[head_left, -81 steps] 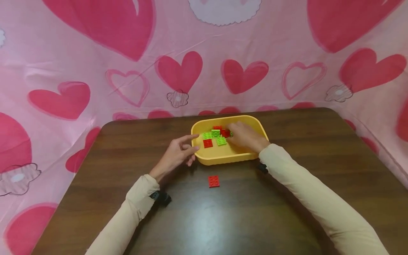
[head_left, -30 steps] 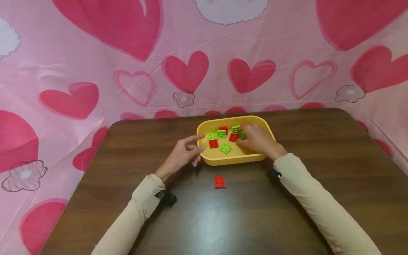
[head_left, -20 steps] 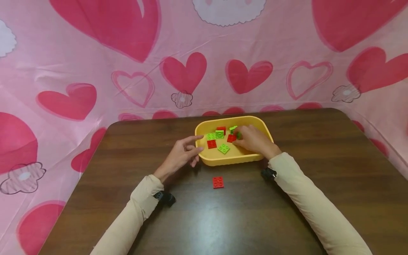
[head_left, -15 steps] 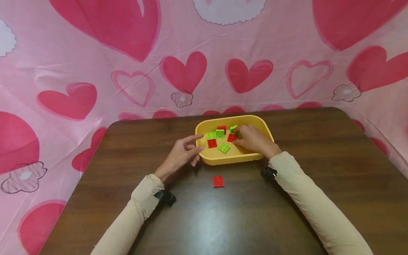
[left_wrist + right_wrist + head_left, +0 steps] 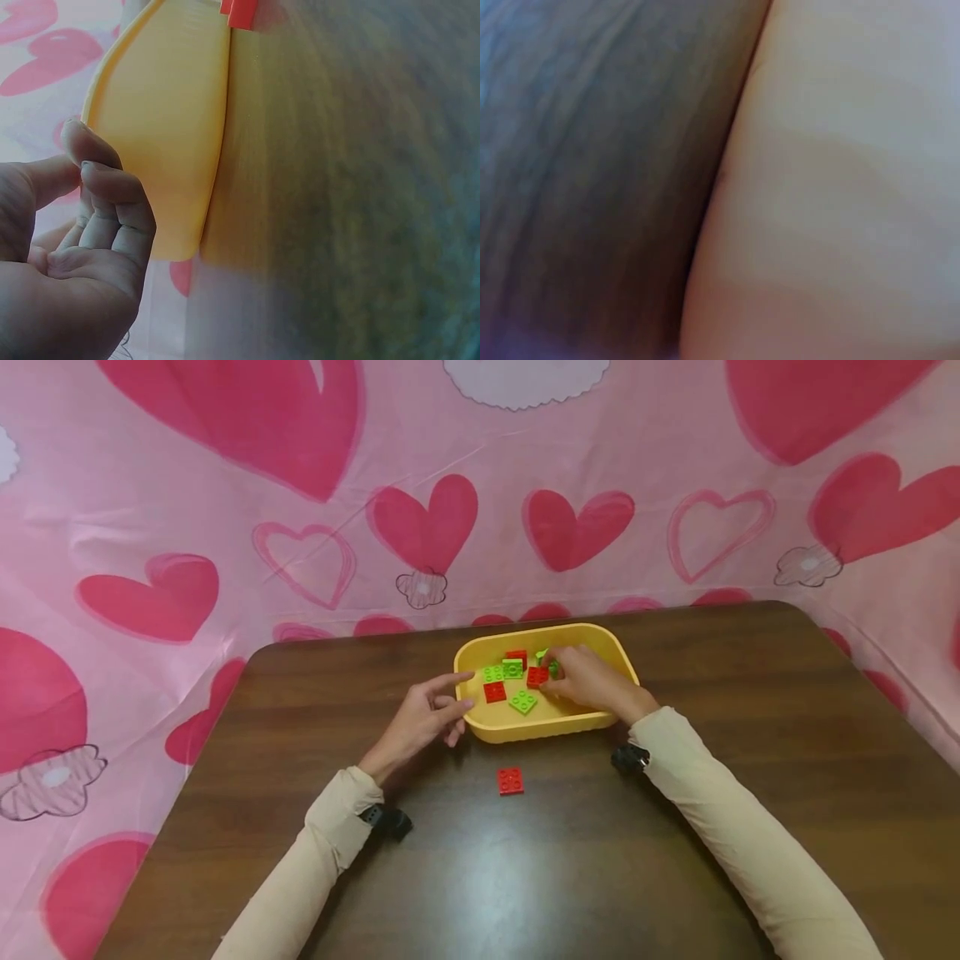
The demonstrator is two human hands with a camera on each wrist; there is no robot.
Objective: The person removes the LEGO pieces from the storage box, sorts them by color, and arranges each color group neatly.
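Observation:
In the head view, a yellow tray [image 5: 537,727] holds several red and lime-green toy bricks. My left hand [image 5: 420,720] grips the tray's left rim, thumb and index finger over the edge and the other fingers curled outside. The left wrist view shows the left hand [image 5: 90,217] against the tray wall [image 5: 172,127]. Inside the tray, my right hand [image 5: 588,680] has thumb and index finger at a red brick [image 5: 537,677], apparently pinching it. Green bricks beside those fingers are partly hidden. The right wrist view shows only blurred skin and tabletop.
On the dark wooden table [image 5: 480,877], a single red brick [image 5: 511,781] lies in front of the tray. A green brick [image 5: 522,702] and another red brick [image 5: 495,692] lie flat inside it. Behind the table hangs a pink heart-patterned cloth [image 5: 315,460].
Since 2.7 seconds ago my right hand has shifted among the bricks, and the front green brick has turned. Most recently the red brick at its fingers moved slightly left. The left hand stays put.

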